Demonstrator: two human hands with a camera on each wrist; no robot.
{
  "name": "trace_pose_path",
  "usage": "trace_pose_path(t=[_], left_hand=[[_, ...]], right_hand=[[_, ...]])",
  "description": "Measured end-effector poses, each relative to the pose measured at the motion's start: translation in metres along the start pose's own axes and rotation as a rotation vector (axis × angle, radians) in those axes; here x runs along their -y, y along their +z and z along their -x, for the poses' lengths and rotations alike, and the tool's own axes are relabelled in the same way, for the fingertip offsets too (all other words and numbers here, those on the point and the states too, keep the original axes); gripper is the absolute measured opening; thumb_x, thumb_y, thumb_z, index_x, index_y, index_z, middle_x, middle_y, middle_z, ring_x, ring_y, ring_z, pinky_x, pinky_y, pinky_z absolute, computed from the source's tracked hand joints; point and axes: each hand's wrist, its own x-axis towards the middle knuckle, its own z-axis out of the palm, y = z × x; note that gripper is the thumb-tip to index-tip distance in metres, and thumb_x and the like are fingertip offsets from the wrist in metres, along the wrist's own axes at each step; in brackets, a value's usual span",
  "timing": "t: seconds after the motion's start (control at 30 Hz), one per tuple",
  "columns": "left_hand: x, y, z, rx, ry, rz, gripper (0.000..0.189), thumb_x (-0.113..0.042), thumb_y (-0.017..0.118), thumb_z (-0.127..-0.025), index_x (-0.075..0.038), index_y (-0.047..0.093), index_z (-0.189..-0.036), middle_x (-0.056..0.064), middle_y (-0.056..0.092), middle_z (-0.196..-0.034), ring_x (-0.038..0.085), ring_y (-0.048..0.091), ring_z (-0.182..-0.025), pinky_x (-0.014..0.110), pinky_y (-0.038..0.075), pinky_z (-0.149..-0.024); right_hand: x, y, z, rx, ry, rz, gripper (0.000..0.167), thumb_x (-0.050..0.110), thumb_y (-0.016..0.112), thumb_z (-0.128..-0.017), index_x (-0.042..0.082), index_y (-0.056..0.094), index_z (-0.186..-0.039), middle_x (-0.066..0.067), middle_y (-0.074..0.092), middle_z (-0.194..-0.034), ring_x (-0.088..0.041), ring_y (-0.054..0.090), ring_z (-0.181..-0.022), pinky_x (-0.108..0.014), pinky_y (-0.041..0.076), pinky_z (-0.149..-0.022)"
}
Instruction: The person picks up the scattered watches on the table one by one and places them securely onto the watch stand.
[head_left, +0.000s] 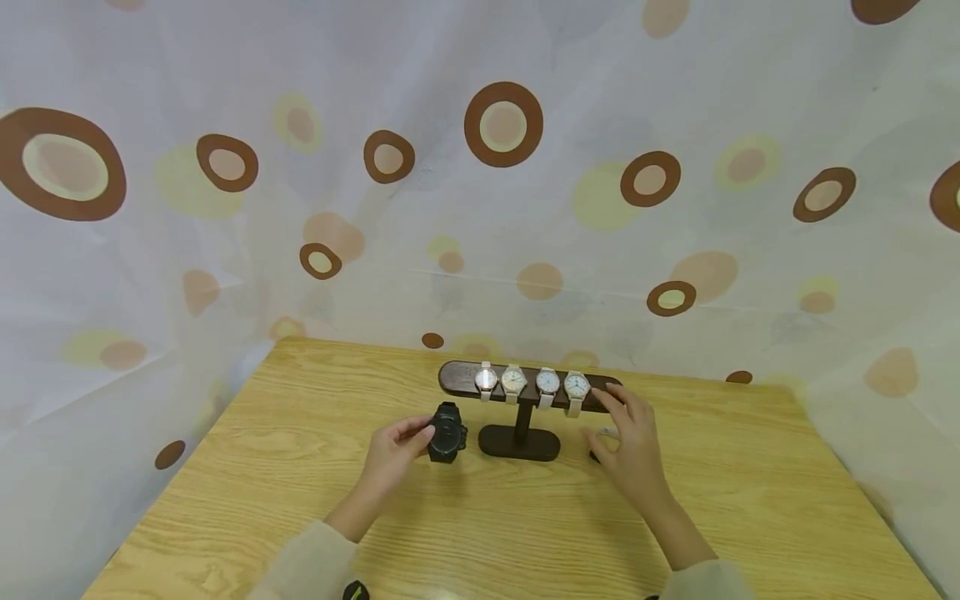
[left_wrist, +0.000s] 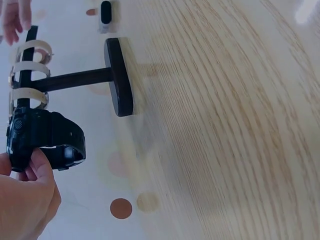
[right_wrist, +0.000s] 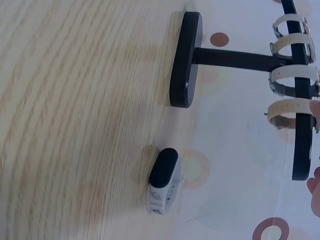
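My left hand [head_left: 393, 454] pinches a chunky black wristwatch [head_left: 447, 435] by its side, held up left of a dark T-shaped watch stand [head_left: 459, 377]. In the left wrist view the watch's strap [left_wrist: 75, 137] forms a loop. Several light-strapped watches with pale faces sit along the stand's bar, the rightmost watch [head_left: 577, 385] closest to my right hand [head_left: 632, 442]. That hand is at the bar's right end, fingers loosely bent and apart; whether they touch the bar or watch is unclear. A white fitness band [right_wrist: 164, 172] with a black screen lies on the table below, partly hidden in the head view.
The stand's oval base [head_left: 519, 443] rests on a wood-grain table [head_left: 247, 467]. Behind and beside the table hangs a white cloth [head_left: 420, 67] with brown and yellow circles. A small dark round object [head_left: 356, 591] shows by the left sleeve at the bottom edge.
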Motion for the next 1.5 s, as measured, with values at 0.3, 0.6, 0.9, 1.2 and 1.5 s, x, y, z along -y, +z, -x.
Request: trace_pose_path(t=[0.3, 0.6, 0.9, 1.2, 1.5], left_hand=[[-0.004, -0.009, -0.007, -0.041, 0.005, 0.030, 0.030, -0.002, 0.054, -0.092, 0.013, 0.056, -0.118, 0.029, 0.057, -0.118, 0.010, 0.062, -0.088, 0.018, 0.054, -0.076], [-0.011, -0.016, -0.020, -0.083, 0.001, 0.033, 0.031, -0.005, 0.053, -0.094, 0.009, 0.056, -0.121, 0.026, 0.056, -0.121, 0.012, 0.061, -0.093, 0.017, 0.054, -0.078], [-0.026, -0.015, -0.034, -0.120, 0.004, 0.055, 0.031, -0.006, 0.052, -0.094, 0.008, 0.055, -0.122, 0.025, 0.055, -0.123, 0.010, 0.061, -0.090, 0.015, 0.053, -0.076], [-0.036, -0.011, -0.044, -0.148, 0.012, 0.055, 0.032, -0.008, 0.054, -0.094, 0.006, 0.057, -0.122, 0.024, 0.057, -0.122, 0.011, 0.063, -0.091, 0.017, 0.054, -0.077], [-0.042, -0.001, -0.051, -0.163, 0.016, 0.057, 0.028, -0.005, 0.055, -0.092, 0.007, 0.060, -0.117, 0.026, 0.059, -0.117, 0.009, 0.063, -0.083, 0.018, 0.055, -0.075]], right_hand=[[-0.013, -0.004, -0.004, 0.117, 0.106, 0.025, 0.063, -0.001, 0.075, -0.072, -0.010, 0.047, -0.128, -0.033, 0.040, -0.130, -0.048, 0.036, -0.118, -0.063, 0.040, -0.089], [-0.021, -0.017, -0.019, 0.217, 0.122, 0.034, 0.059, 0.001, 0.074, -0.073, -0.013, 0.049, -0.124, -0.030, 0.048, -0.122, -0.045, 0.046, -0.112, -0.057, 0.046, -0.089], [-0.021, -0.020, -0.027, 0.276, 0.153, 0.048, 0.051, -0.001, 0.073, -0.074, -0.012, 0.053, -0.120, -0.027, 0.054, -0.117, -0.043, 0.053, -0.107, -0.052, 0.049, -0.086], [-0.017, -0.021, -0.029, 0.286, 0.143, 0.054, 0.049, -0.001, 0.072, -0.074, -0.012, 0.054, -0.119, -0.025, 0.055, -0.115, -0.040, 0.055, -0.105, -0.050, 0.050, -0.085], [-0.017, -0.021, -0.029, 0.269, 0.125, 0.055, 0.049, -0.002, 0.072, -0.074, -0.013, 0.055, -0.118, -0.025, 0.056, -0.114, -0.041, 0.055, -0.104, -0.050, 0.050, -0.085]])
